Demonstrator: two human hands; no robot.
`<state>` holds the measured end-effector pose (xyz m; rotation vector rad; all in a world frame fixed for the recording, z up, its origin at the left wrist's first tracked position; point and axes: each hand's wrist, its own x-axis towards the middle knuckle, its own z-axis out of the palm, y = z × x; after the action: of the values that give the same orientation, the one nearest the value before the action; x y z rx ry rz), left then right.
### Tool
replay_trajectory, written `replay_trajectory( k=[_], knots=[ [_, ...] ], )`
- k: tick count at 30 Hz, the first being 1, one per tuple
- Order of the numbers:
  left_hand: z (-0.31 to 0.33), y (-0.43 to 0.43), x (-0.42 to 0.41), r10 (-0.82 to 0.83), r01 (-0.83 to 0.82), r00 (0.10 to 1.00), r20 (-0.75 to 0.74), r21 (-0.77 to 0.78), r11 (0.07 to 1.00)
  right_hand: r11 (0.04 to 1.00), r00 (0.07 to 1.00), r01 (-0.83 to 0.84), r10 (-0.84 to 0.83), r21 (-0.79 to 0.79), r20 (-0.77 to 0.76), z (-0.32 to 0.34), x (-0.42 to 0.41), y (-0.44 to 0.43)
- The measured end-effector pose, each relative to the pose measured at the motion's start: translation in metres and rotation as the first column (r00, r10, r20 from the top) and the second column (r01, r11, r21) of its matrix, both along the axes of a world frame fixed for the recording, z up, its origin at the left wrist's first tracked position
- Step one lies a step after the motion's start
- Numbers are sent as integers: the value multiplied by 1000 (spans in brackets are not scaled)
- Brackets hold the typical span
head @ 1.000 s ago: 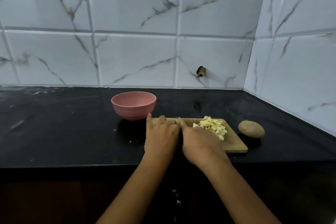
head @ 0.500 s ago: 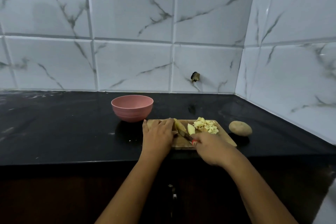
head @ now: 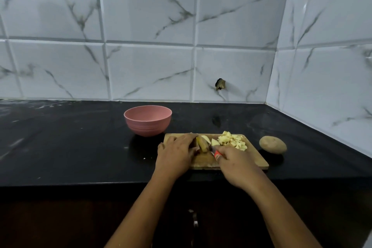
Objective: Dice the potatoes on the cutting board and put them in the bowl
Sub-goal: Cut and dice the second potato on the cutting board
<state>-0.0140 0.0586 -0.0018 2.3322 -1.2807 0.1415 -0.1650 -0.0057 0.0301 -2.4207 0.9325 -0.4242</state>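
A wooden cutting board (head: 255, 159) lies on the black counter. On its left part my left hand (head: 177, 153) holds down a potato piece (head: 202, 144) with curled fingers. My right hand (head: 237, 164) grips a knife with a red handle (head: 217, 154); its blade lies right beside the piece. A loose slice (head: 214, 142) sits next to a pile of several diced potato cubes (head: 233, 140) at the board's far right. A pink bowl (head: 148, 120) stands behind the board to the left; its inside looks empty.
A whole unpeeled potato (head: 272, 144) rests on the counter right of the board. White marble tiles form the back wall and a right side wall meeting in a corner (head: 269, 94). The counter's front edge (head: 80, 184) runs below my wrists.
My right hand has drawn back toward me along the board, uncovering the potato piece and the knife's red handle. The view has shifted slightly; my left hand stays on the potato.
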Motion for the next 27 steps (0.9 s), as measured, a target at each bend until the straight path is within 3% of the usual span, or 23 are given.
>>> replay_trajectory(
  k=[5, 14, 22, 27],
  knots=[
    [-1, -2, 4, -25, 23, 999, 26, 66, 998, 986, 999, 23, -29, -167, -35, -2, 1, 4],
    [-1, -5, 7, -20, 16, 999, 31, 122, 992, 950, 991, 22, -61, -311, -117, 3, 0, 20],
    [2, -5, 8, -31, 32, 999, -7, 132, 991, 949, 982, -14, -47, -315, -185, 1, -10, 29],
    [4, -4, 8, -39, 41, 999, -23, 115, 993, 913, 968, -5, -98, -408, -231, -7, 8, 26]
  ],
)
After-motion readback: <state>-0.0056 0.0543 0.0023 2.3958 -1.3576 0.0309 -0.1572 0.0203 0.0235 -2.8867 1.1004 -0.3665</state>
